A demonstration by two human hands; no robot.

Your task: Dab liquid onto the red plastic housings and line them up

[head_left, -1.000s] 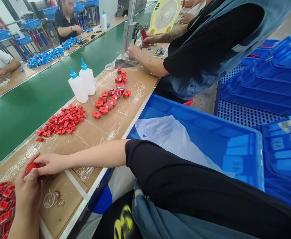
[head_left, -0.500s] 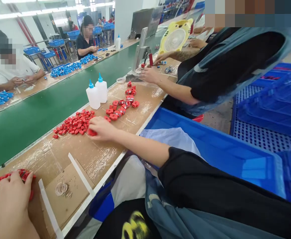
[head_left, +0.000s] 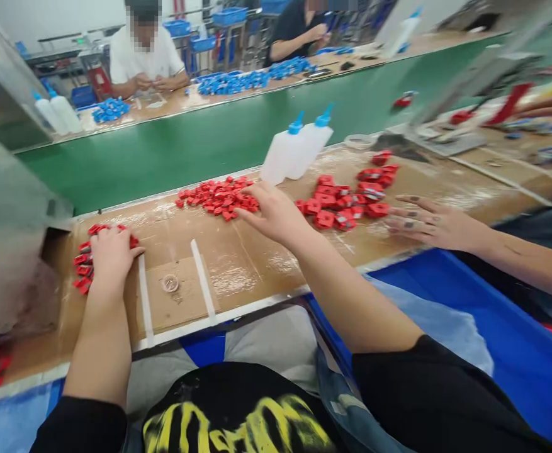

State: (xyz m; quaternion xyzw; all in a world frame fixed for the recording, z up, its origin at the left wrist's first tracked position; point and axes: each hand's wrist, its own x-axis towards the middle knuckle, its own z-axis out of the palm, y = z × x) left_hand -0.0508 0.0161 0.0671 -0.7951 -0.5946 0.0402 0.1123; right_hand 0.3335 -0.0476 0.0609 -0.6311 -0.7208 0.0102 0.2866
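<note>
At the left of the bench, my left hand [head_left: 111, 255] rests spread over a cluster of red parts [head_left: 84, 258]. My right hand [head_left: 270, 211] is at the right end of a pile of small red pieces [head_left: 214, 196], its thumb and fingers apart and nothing seen between them. To its right lies a looser group of red parts [head_left: 325, 201]. Two white bottles with blue caps [head_left: 282, 151] lean in view just behind my right hand. Between my hands, a small coiled ring [head_left: 170, 283] lies on a cardboard piece [head_left: 162, 311] flanked by white strips.
A co-worker's hand [head_left: 431, 220] reaches in beside the right red parts. A green belt [head_left: 162, 154] runs behind the bench. A metal housing [head_left: 11, 245] stands at far left, a metal stand [head_left: 450, 135] at right. A blue bin [head_left: 506, 333] sits below, right.
The view has swung left. My right hand has opened and no longer holds a red piece. The co-worker's hand has come to the right red parts.
</note>
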